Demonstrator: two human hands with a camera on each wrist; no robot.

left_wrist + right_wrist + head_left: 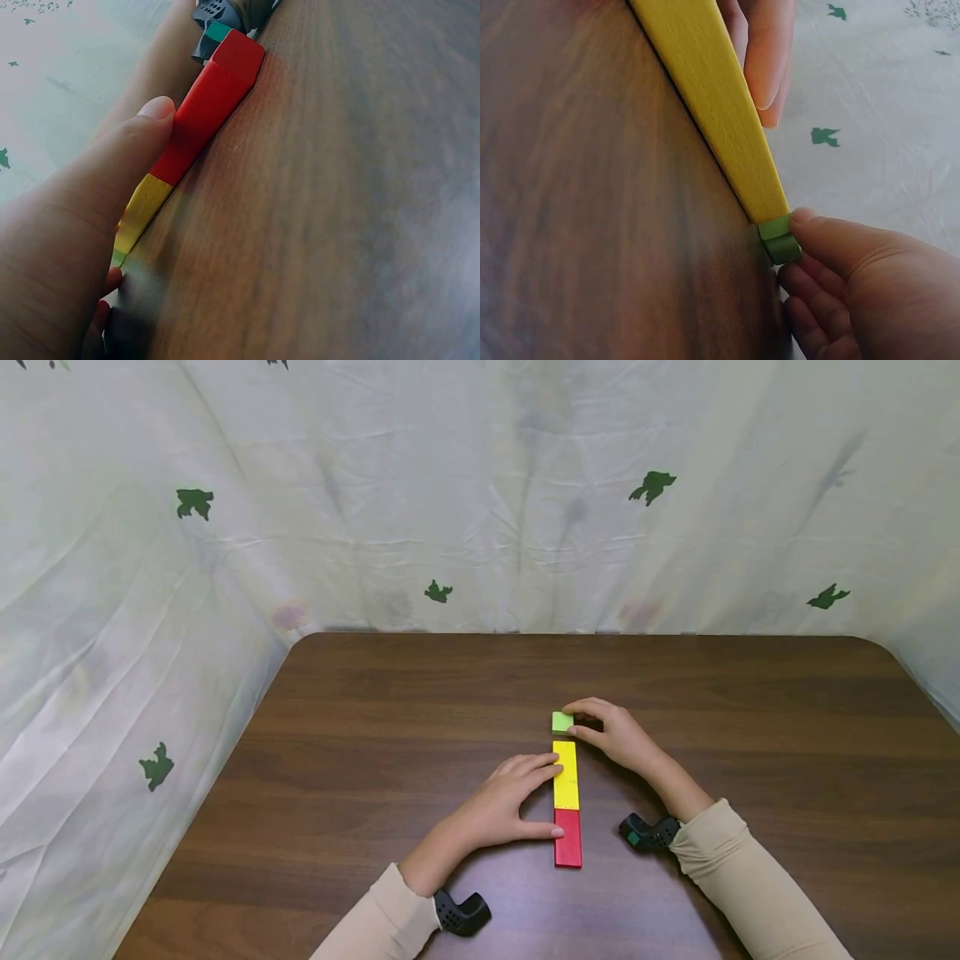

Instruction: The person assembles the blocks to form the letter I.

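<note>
Lying end to end on the table are a yellow block and a red block, in a line running away from me. Beyond the yellow one sits a small light green block, a narrow gap apart in the head view. My right hand pinches that green block between thumb and fingers, seen also as the green block in the right wrist view. My left hand spreads over the line from the left: its fingertips touch the yellow block, and its thumb rests on the red block.
The brown wooden table extends to both sides of the blocks. A pale curtain with green leaf shapes hangs behind its far edge and along the left. Black wrist devices are worn at both wrists.
</note>
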